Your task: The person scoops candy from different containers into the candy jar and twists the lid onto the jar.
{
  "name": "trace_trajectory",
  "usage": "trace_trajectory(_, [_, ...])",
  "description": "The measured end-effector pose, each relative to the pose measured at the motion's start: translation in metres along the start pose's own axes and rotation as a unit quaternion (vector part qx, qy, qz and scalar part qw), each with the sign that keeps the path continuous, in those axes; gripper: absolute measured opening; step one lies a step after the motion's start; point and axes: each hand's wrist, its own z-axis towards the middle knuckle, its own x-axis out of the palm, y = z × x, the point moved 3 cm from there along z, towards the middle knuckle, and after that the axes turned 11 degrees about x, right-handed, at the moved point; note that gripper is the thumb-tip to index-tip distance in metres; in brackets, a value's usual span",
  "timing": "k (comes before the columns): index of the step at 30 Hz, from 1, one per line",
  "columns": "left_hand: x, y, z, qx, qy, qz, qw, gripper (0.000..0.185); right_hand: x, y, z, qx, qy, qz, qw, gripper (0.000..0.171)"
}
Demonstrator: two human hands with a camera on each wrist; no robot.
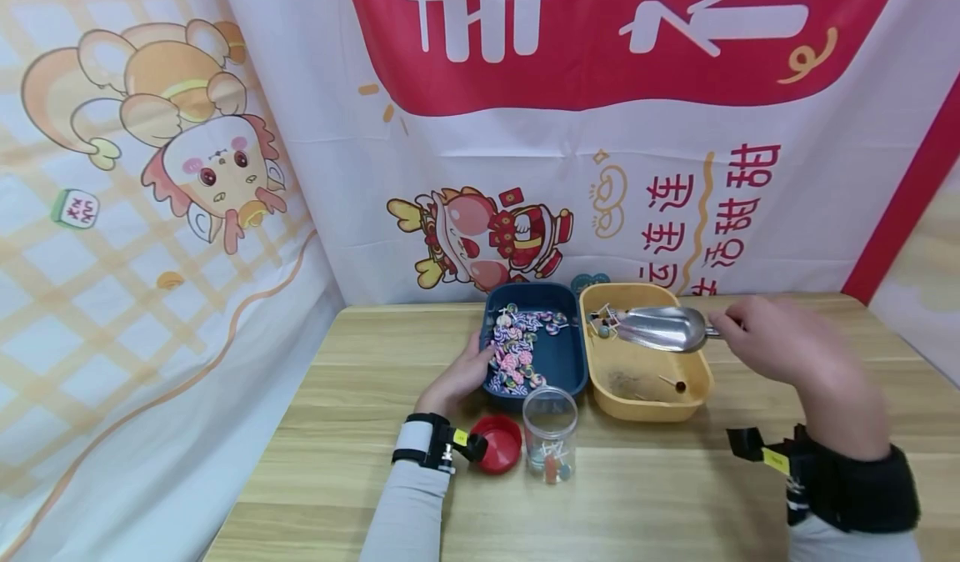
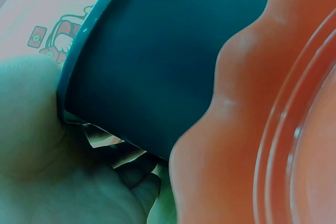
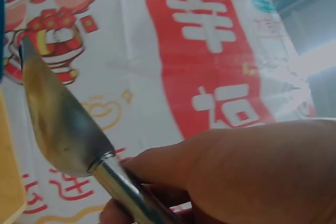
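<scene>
My right hand [image 1: 772, 341] grips the handle of a metal scoop [image 1: 663, 328] over the yellow tray [image 1: 652, 410]. The scoop's tip is beside a small group of lollipops [image 1: 602, 322] at that tray's far left. In the right wrist view the scoop [image 3: 63, 119] is tilted, its handle in my curled fingers. My left hand [image 1: 467, 374] holds the left side of the dark blue tray [image 1: 561, 362], where many swirled lollipops [image 1: 517, 341] lie. The left wrist view shows my thumb side at the rim of the blue tray [image 2: 147, 66] and my fingers partly hidden beneath.
A clear jar [image 1: 551, 429] with several lollipops at its bottom stands in front of the trays. Left of it lies a red lid [image 1: 498, 445]. One dark lollipop [image 1: 679, 387] lies in the yellow tray's near right. A printed cloth [image 1: 450, 145] hangs behind the table.
</scene>
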Motion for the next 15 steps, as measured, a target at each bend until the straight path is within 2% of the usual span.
trace_trajectory(4, [0.0, -0.001, -0.001, -0.004, 0.0, -0.003, 1.0, 0.059, 0.013, -0.006, 0.012, 0.007, 0.063, -0.004, 0.998, 0.037])
trace_trajectory(7, [0.0, -0.002, 0.0, -0.007, -0.002, -0.005, 1.0, 0.059, 0.022, -0.01, 0.018, 0.003, 0.093, -0.01, 0.996, 0.033])
trace_trajectory(11, [0.001, -0.001, 0.0, -0.005, -0.002, -0.004, 1.0, 0.059, 0.032, -0.01, 0.024, -0.011, 0.102, -0.017, 0.995, 0.027])
trace_trajectory(15, [0.001, -0.001, 0.0, -0.005, -0.001, -0.004, 1.0, 0.059, 0.039, -0.007, 0.027, -0.007, 0.114, -0.011, 0.993, 0.022])
